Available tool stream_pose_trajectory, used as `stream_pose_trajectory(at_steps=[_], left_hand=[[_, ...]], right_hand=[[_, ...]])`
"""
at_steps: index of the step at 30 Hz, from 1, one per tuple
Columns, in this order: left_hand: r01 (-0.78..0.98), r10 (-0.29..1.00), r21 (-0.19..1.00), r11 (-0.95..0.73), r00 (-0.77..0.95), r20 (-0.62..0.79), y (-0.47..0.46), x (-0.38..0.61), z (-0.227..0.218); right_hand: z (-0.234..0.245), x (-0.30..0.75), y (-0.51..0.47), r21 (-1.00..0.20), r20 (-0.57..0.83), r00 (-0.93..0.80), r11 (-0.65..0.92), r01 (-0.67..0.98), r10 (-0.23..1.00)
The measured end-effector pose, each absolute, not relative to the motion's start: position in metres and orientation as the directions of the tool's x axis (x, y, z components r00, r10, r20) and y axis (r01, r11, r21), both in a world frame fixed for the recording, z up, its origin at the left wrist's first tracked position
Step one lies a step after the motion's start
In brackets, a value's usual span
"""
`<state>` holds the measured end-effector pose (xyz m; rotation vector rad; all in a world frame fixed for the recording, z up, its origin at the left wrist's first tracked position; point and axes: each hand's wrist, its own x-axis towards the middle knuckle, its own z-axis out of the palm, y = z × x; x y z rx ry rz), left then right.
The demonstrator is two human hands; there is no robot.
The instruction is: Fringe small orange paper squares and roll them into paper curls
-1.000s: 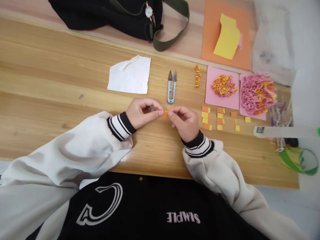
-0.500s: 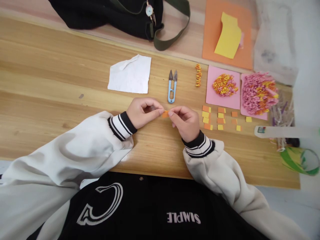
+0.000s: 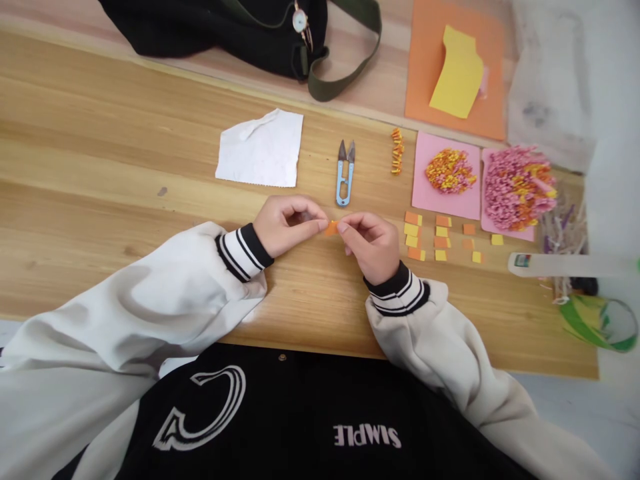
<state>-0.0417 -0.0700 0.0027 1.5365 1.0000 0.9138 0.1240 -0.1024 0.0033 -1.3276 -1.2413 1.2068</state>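
Between my two hands is a small orange piece of paper (image 3: 332, 229), pinched at both ends by thumb and forefinger. My left hand (image 3: 287, 225) is closed on its left end, and my right hand (image 3: 371, 243) grips the right end. The fingertips hide part of the piece. Just beyond the hands lie blue thread snips (image 3: 343, 175), blades pointing away from me. Right of my right hand, several small orange and yellow paper pieces (image 3: 442, 231) lie in rows on the wooden table (image 3: 310, 307).
A torn white paper (image 3: 260, 150) lies behind my left hand. Twisted orange-yellow bits (image 3: 397, 151) are near two pink sheets (image 3: 423, 190) with heaps of small curls (image 3: 517, 187). A glue bottle (image 3: 545, 265) and green tape roll (image 3: 600, 323) are at right, a black bag (image 3: 210, 30) at the back.
Both hands stay in nearly the same place. The orange paper piece between the fingertips has shifted very slightly; nothing else has visibly moved.
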Motion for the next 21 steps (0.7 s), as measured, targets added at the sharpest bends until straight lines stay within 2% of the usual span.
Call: stream_pose_trajectory(at_steps=[21], left_hand=[[0.182, 0.932, 0.973, -0.139, 0.358, 0.066, -0.0704, -0.0404, 0.0042]], right_hand=[[0.0023, 0.1234, -0.1026, -0.996, -0.055, 0.013, -0.055, 0.067, 0.998]])
